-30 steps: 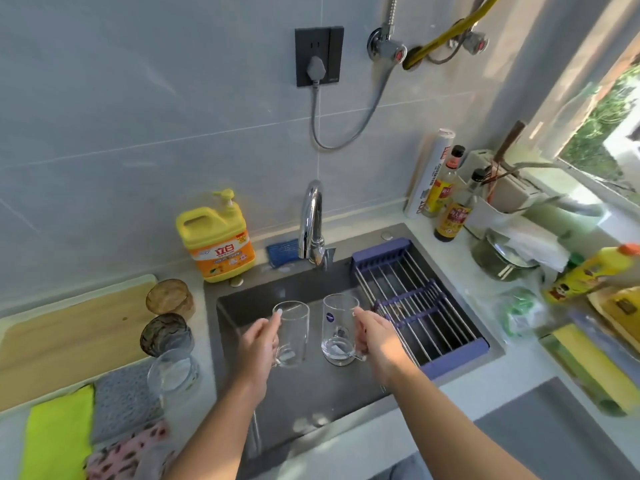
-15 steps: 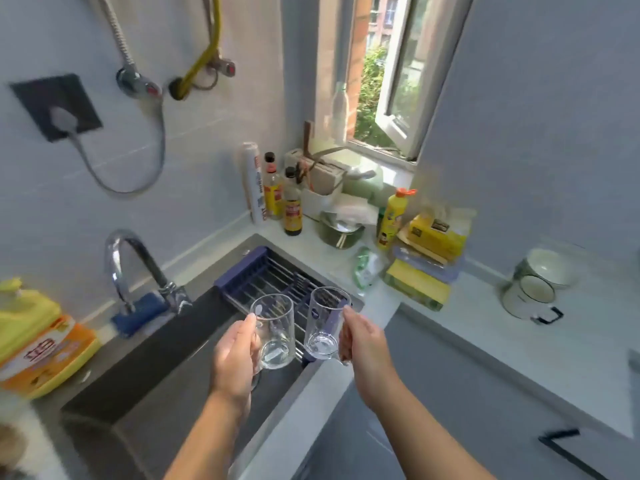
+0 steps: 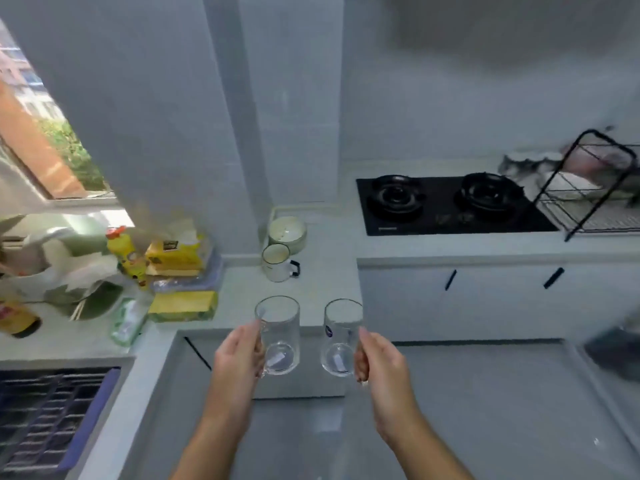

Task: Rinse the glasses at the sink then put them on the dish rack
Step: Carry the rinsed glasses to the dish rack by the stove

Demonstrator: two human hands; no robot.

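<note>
Two glasses were up, both upright and held apart in front of the corner of the surface (image 3: 322,289). The left hand (image 3: 239,355) had its fingers (image 3: 258,344) clamped on the left glass (image 3: 278,336). The right hand (image 3: 379,362) had its fingers (image 3: 360,358) clamped on the right glass (image 3: 341,337). The black dish rack (image 3: 588,188) stood well away at far right, just beside the stove (image 3: 446,204).
</note>
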